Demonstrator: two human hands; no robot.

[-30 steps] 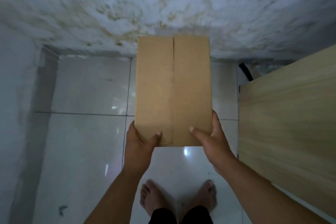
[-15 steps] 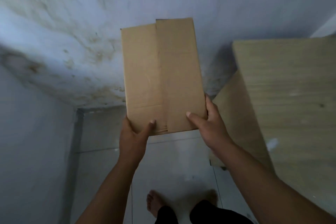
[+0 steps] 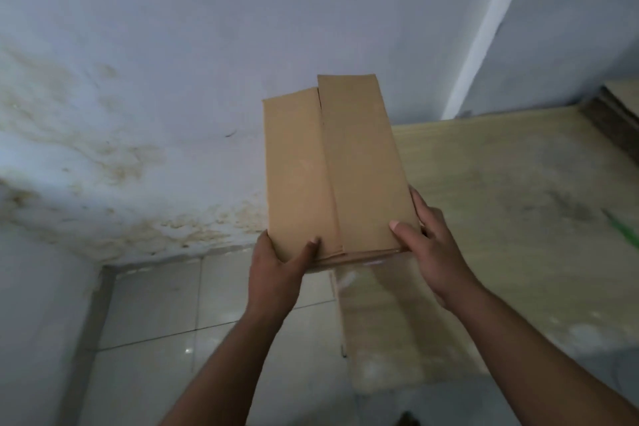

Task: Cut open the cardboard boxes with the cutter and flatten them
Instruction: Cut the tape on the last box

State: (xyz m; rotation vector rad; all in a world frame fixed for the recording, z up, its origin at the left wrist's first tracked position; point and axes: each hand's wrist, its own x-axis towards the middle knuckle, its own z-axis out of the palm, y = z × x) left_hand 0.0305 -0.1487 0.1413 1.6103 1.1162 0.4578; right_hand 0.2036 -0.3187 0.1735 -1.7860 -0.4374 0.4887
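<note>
A plain brown cardboard box [image 3: 332, 169] is held up in the air in front of me, its two long top flaps meeting at a centre seam, the right flap riding a little higher than the left. My left hand [image 3: 276, 273] grips its near left corner, thumb on top. My right hand [image 3: 428, 249] grips the near right corner, thumb on the top flap and fingers along the side. The box hangs over the left edge of a light wooden table [image 3: 501, 218]. No cutter is clearly in view.
A stained white wall [image 3: 121, 149] rises behind the box, above pale floor tiles [image 3: 155, 322]. A stack of flat cardboard [image 3: 615, 121] lies at the table's far right corner. Something green [image 3: 626, 232] shows at the table's right edge.
Both hands have lifted the box and carried it to the right, from above the floor to the table's left edge. The view has swung up and right; my feet have left it.
</note>
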